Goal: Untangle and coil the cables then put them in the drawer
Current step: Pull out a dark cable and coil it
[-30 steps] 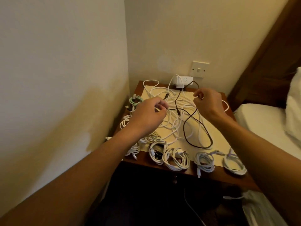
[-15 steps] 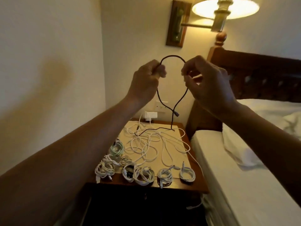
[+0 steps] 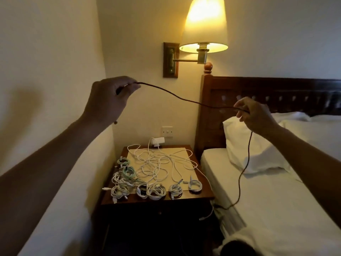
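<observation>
Left hand (image 3: 108, 100) and right hand (image 3: 256, 117) each pinch the black cable (image 3: 184, 98), held stretched above the desk (image 3: 203, 196), likely to straighten it for coiling. Its tail hangs by the bed (image 3: 276, 209).

Two hands are in view, the left hand (image 3: 108, 100) and the right hand (image 3: 256, 117), with one black cable (image 3: 175, 96) held between them. One nightstand (image 3: 184, 199) carries one pale mat (image 3: 181, 154). Five coiled bundles (image 3: 176, 190) sit in a row along its front edge. At least three more coils (image 3: 129, 170), two of them teal, crowd the left edge and overlap too much for a sure count. The loose white cables (image 3: 156, 163) form one tangle, number unclear. There is one wall lamp (image 3: 204, 24), one switch (image 3: 167, 131), one white charger (image 3: 157, 140), one bed (image 3: 276, 209) and two pillows (image 3: 245, 145).
</observation>
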`<state>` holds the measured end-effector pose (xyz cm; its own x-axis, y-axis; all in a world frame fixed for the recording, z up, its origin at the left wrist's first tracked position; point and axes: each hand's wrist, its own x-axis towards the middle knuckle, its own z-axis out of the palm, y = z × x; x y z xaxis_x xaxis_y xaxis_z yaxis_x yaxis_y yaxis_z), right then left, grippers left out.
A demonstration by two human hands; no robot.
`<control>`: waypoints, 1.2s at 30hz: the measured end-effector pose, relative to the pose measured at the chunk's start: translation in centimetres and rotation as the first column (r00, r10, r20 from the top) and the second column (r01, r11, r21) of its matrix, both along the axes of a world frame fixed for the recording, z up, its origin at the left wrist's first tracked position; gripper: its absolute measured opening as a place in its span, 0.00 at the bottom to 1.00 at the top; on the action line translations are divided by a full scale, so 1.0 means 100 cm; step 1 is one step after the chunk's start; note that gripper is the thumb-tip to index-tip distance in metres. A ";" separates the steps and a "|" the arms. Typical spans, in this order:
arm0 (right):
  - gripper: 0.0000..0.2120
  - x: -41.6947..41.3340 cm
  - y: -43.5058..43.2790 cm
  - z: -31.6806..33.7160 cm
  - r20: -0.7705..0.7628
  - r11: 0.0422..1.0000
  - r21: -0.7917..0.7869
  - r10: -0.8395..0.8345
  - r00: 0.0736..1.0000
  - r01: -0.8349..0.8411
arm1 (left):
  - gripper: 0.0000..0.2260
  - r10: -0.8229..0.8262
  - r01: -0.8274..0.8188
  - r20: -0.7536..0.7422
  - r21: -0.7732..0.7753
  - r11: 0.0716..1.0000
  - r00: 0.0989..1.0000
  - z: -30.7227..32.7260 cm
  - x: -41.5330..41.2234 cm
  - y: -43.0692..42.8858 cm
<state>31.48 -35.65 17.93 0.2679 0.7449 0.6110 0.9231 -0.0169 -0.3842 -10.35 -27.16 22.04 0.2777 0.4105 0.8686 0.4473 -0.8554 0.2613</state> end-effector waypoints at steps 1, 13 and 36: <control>0.13 -0.001 -0.009 -0.007 -0.010 0.988 -0.157 -0.007 1.000 0.005 | 0.11 0.023 -0.023 -0.051 -0.016 1.000 0.998 -0.004 -0.001 -0.002; 0.10 -0.159 -0.078 0.014 -0.573 0.802 -0.152 0.405 0.713 -0.577 | 0.11 -0.115 0.138 -0.310 0.056 0.989 0.944 -0.025 0.072 -0.059; 0.24 -0.173 -0.051 -0.094 -0.636 0.489 -0.448 0.414 0.651 -0.749 | 0.20 -0.540 0.523 0.281 -0.769 0.368 0.793 -0.085 0.005 -0.096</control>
<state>14.13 -40.75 8.50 -0.3068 0.9441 -0.1205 0.5652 0.0789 -0.8212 -9.87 -36.75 13.58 0.7060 0.6583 0.2612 -0.0108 -0.3587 0.9334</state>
